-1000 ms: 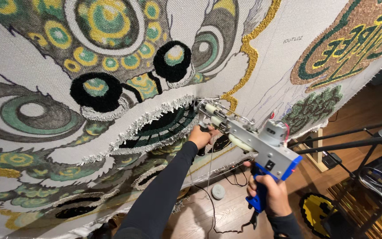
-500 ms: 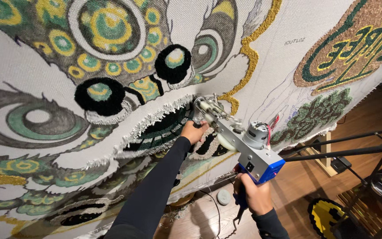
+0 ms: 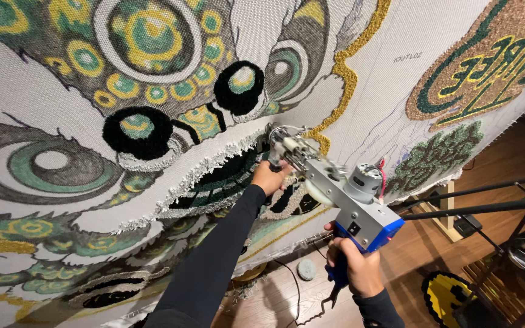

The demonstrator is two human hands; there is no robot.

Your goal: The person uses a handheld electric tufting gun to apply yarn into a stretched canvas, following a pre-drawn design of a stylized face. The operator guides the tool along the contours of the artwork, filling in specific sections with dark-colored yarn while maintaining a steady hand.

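Since a second ago your tufting gun point(image 3: 335, 200) has shifted left along the stretched cloth point(image 3: 44, 79), its long axis running from your right hand point(image 3: 353, 270), closed on the blue grip, up-left to your nearer left hand point(image 3: 270, 177) clasping the front handle.

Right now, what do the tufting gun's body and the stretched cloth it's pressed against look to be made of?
Tufting gun: body looks like bare brushed metal, grey with a dull sheen, with a glossy blue, probably plastic, housing above the handle in the right hand. The left hand steadies its front.
Backing cloth: pale woven fabric, visible grid weave, matte. The tufted areas look like yarn pile, fuzzy and raised.
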